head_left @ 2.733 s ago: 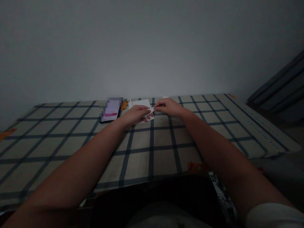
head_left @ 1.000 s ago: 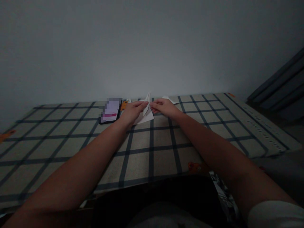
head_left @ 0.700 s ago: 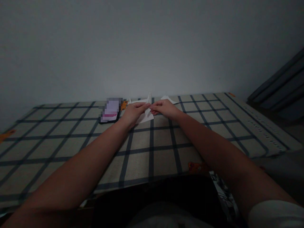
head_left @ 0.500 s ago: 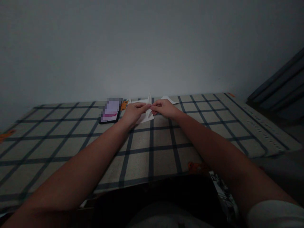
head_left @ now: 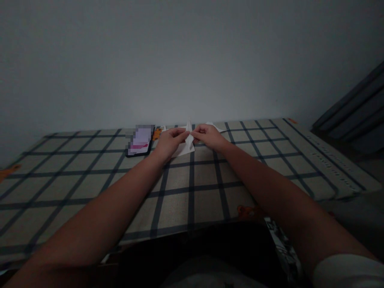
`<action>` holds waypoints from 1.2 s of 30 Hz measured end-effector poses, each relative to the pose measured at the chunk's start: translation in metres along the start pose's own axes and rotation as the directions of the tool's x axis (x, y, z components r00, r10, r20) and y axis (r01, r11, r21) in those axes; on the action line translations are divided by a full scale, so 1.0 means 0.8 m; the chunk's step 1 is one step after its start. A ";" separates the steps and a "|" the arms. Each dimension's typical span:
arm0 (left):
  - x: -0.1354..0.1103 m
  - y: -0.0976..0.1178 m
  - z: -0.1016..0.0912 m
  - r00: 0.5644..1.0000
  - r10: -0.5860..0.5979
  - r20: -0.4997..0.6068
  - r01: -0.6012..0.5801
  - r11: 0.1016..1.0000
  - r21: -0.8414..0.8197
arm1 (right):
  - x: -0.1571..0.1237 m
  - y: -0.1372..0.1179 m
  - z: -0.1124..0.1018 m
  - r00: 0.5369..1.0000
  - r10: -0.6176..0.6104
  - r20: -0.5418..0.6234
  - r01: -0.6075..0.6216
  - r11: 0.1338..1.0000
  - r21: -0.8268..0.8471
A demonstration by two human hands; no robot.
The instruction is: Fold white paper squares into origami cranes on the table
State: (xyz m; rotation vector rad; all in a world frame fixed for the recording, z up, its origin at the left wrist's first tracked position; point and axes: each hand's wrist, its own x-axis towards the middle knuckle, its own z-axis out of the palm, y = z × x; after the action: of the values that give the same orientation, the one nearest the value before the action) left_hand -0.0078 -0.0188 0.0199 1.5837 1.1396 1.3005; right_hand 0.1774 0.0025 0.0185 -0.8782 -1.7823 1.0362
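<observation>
A narrow folded piece of white paper [head_left: 189, 141] stands between my two hands near the far side of the table. My left hand [head_left: 171, 140] pinches it from the left with thumb and fingers. From the right, my right hand [head_left: 207, 136] pinches it too, its fingertips close to those of the left. A flat white sheet [head_left: 184, 151] lies beneath, partly covered by my left hand. Behind my right hand another piece of white paper [head_left: 221, 129] shows in part. The dim light hides the finer folds.
A phone [head_left: 139, 142] with a lit, blurred screen lies left of my hands. Under everything is a checked tablecloth [head_left: 180, 192] in beige and dark blue. A grey wall [head_left: 192, 60] rises behind the table, and dark folded fabric [head_left: 354, 112] hangs at the right.
My hands stay in almost the same place. The folded paper between them has turned or opened slightly, showing a wider white face below the fingertips.
</observation>
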 end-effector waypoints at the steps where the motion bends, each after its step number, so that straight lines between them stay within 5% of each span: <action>1: 0.000 0.000 0.001 0.999 0.012 -0.032 -0.013 1.000 -0.022 | 0.001 0.000 0.000 1.000 0.004 -0.014 -0.004 1.000 0.006; 6: -0.001 0.002 0.000 0.995 0.044 -0.094 -0.043 0.999 0.010 | 0.001 0.001 0.002 1.000 0.015 -0.011 -0.013 0.989 0.146; 15: -0.004 0.000 -0.002 0.982 0.188 0.035 -0.190 0.939 0.287 | 0.000 0.004 0.000 0.999 0.006 0.037 -0.013 0.981 0.192; 21: -0.007 -0.001 -0.002 0.972 0.210 0.103 -0.230 0.939 0.256 | 0.002 0.005 -0.003 0.998 0.054 0.042 -0.061 0.980 0.189; 36: -0.003 0.000 -0.003 0.990 0.101 0.102 -0.115 0.984 0.134 | 0.003 0.004 -0.001 0.991 0.128 0.032 -0.132 0.947 0.292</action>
State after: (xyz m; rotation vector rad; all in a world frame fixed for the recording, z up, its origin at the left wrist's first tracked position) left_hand -0.0103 -0.0208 0.0193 1.8126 1.1196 1.2227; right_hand 0.1779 0.0059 0.0170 -0.8112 -1.5440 1.3552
